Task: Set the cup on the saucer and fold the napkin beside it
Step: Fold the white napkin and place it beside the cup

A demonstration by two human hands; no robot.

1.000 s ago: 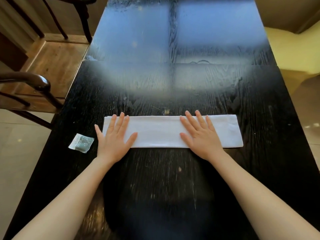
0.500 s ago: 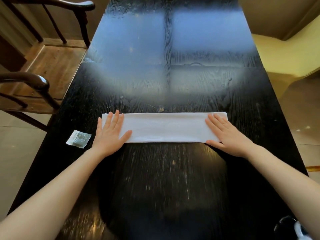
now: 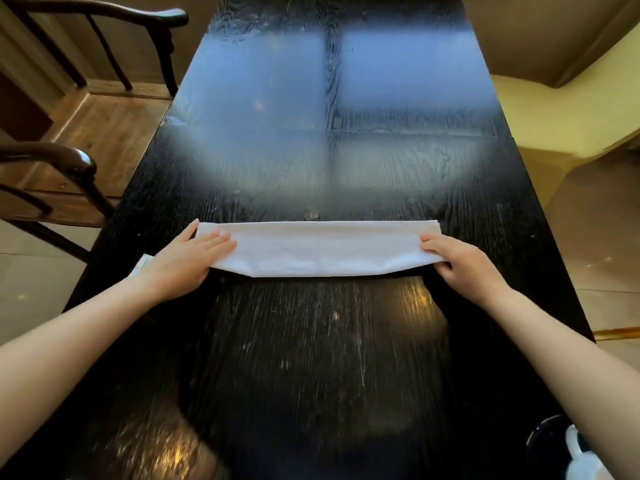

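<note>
A white napkin (image 3: 322, 247), folded into a long narrow strip, lies crosswise on the black wooden table (image 3: 311, 358). My left hand (image 3: 187, 261) grips its left end with the fingers on top. My right hand (image 3: 464, 261) pinches its right end. The near edge of the strip is raised off the table at both ends, while the far edge still rests on the wood. At the bottom right corner a dark round object (image 3: 547, 441) and a white thing (image 3: 578, 459) are cut off by the frame; I cannot tell what they are.
A small pale packet (image 3: 141, 266) peeks out from under my left wrist near the table's left edge. A dark wooden armchair (image 3: 69, 161) stands to the left, a yellow seat (image 3: 561, 116) to the right. The table's far half shines with window glare.
Both hands went from lying flat on the strip to gripping its ends. The right hand slid out to the right end, and the near edge has come up off the table.
</note>
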